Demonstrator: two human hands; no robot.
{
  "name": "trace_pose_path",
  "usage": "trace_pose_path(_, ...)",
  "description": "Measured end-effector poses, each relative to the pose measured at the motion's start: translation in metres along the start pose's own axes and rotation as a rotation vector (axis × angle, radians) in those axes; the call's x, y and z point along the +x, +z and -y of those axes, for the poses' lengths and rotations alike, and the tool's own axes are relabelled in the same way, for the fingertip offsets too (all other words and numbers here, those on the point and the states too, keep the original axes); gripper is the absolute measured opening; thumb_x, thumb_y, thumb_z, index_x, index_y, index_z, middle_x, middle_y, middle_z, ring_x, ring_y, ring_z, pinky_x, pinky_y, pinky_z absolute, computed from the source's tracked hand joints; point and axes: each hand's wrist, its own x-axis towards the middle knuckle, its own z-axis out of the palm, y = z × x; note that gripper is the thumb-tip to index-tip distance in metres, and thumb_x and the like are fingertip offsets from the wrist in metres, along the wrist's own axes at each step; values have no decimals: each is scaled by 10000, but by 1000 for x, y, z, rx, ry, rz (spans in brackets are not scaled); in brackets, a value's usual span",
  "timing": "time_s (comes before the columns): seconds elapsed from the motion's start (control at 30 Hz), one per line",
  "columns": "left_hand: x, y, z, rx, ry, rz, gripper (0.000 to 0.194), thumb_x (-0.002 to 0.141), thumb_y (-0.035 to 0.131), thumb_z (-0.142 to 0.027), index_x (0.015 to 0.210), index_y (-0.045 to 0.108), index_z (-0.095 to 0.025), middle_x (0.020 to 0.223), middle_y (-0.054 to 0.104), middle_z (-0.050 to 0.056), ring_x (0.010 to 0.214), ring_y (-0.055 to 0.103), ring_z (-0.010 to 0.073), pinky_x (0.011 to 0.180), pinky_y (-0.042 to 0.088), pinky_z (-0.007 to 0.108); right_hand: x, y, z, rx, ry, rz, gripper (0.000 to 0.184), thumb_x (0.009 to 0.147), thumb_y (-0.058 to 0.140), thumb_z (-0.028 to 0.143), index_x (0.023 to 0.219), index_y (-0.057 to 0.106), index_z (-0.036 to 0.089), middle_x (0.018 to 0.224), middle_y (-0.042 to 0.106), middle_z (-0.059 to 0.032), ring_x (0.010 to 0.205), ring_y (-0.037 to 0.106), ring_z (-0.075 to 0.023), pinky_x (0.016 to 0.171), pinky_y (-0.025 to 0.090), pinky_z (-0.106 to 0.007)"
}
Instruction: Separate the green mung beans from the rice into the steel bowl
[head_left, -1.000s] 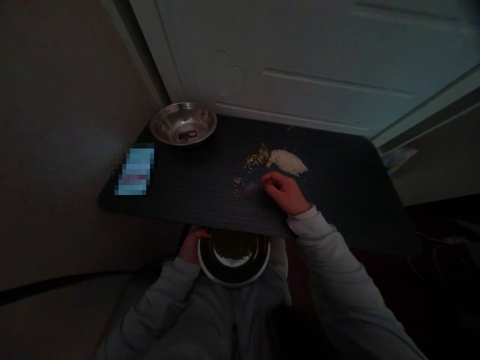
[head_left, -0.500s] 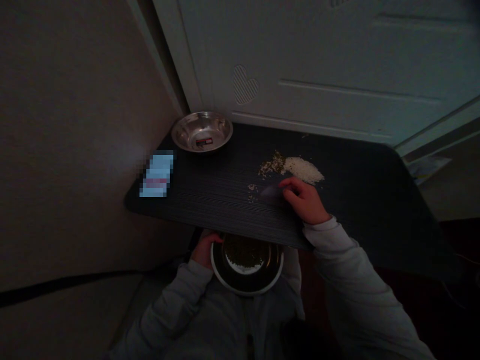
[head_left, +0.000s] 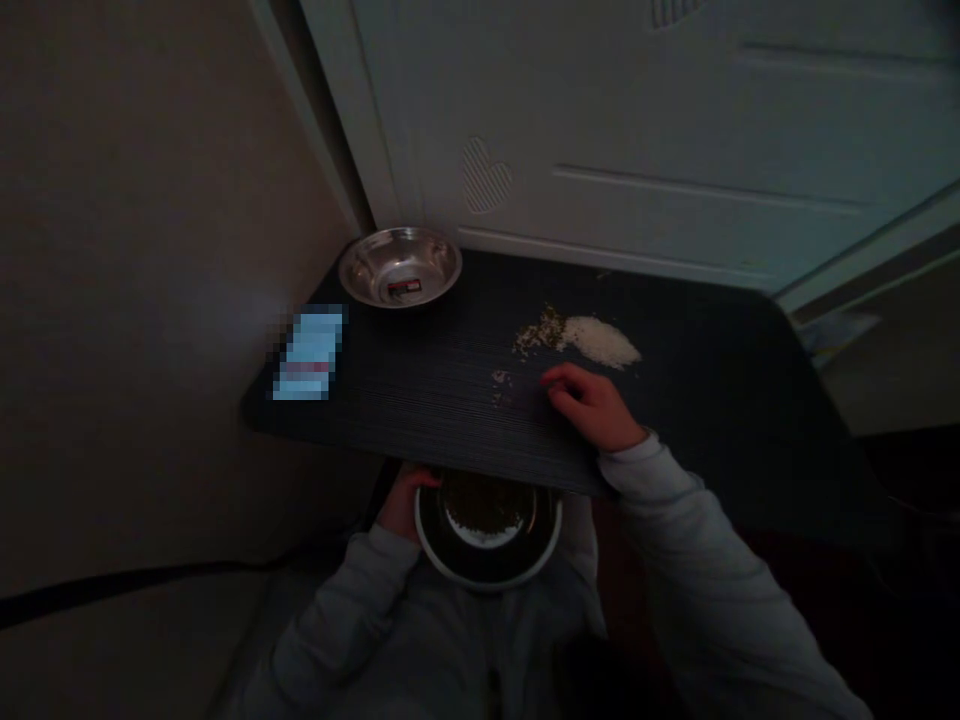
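My right hand [head_left: 592, 405] rests on the dark table [head_left: 420, 400] with its fingers curled, pinching a thin flat dark piece whose shape the dim light hides. Just beyond it lies a pile of white grains [head_left: 600, 340] with darker, greenish grains [head_left: 536, 335] at its left side, and a few stray grains [head_left: 501, 385] sit left of my fingers. My left hand [head_left: 401, 500] grips the rim of a round bowl [head_left: 487, 525] held below the table's near edge. That bowl holds dark grains and some white ones.
An empty steel bowl [head_left: 400, 266] stands at the table's far left corner. A light blue blurred card or packet [head_left: 309, 352] lies near the left edge. A white door [head_left: 637, 130] stands right behind the table, and a wall [head_left: 135, 250] is on the left.
My right hand has drawn slightly toward me across the table, away from the grain pile. The camera view shifted a little; the bowl in my left hand stays under the table edge.
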Motion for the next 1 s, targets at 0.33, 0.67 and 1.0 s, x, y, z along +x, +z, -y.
trace_pose_path(0.33, -3, 11, -2, 15, -45, -99, 205, 473, 446, -62, 545, 618, -146, 488, 640, 26, 659, 605, 250, 619, 460, 344, -2, 0, 5, -88, -136, 138, 135, 668, 465, 168, 774, 549, 169, 579, 543, 37, 563, 478, -89, 626, 328, -220)
trace_pose_path(0.67, -4, 13, -3, 22, -38, -125, 199, 479, 434, -57, 503, 611, -143, 402, 603, 18, 607, 609, 233, 605, 454, 337, -5, 0, 10, -93, -206, 405, 96, 681, 508, 254, 726, 541, 176, 550, 567, 65, 513, 471, -64, 717, 265, -269)
trace_pose_path(1.0, -2, 15, -2, 19, -26, -118, 207, 468, 430, -53, 517, 610, -144, 392, 597, 6, 598, 609, 228, 611, 446, 332, -6, -5, 15, 29, -207, 546, 144, 696, 503, 307, 716, 539, 170, 617, 588, 34, 586, 491, -84, 746, 275, -294)
